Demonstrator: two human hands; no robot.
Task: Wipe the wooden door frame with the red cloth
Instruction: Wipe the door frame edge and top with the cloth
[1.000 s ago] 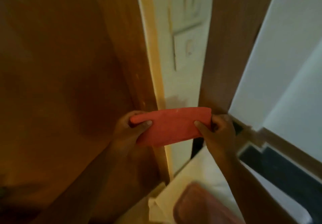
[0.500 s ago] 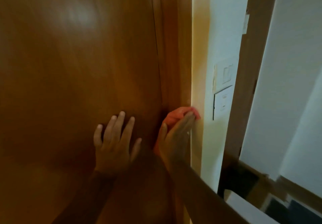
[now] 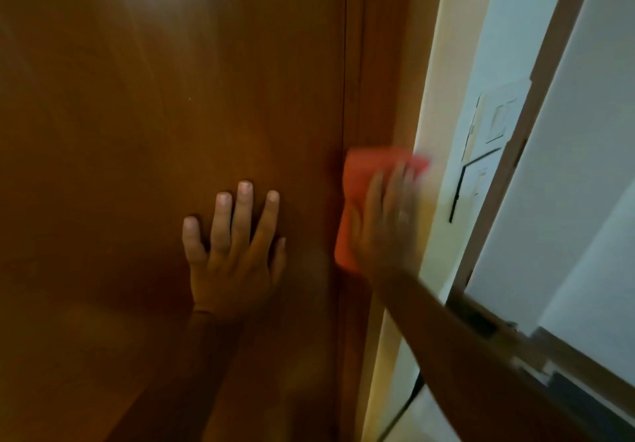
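Smooth glossy brown wooden door [image 3: 137, 132], left hand [image 3: 233, 263] flat on it, fingers straight and spread. Narrow wooden door frame [image 3: 374, 81] beside it. Red cloth [image 3: 360, 184], soft, folded, on frame under right hand [image 3: 388, 225]; blurred fingers press it flat. White wall switches [image 3: 494, 125] right.

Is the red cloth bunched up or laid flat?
Laid flat: the red cloth lies as a pad against the door frame under the right hand.

We see a folded red fabric cloth [image 3: 357, 197], blurred and seemingly pressed flat against the upright, glossy brown wooden door frame [image 3: 378, 63], roughly midway up its visible length.
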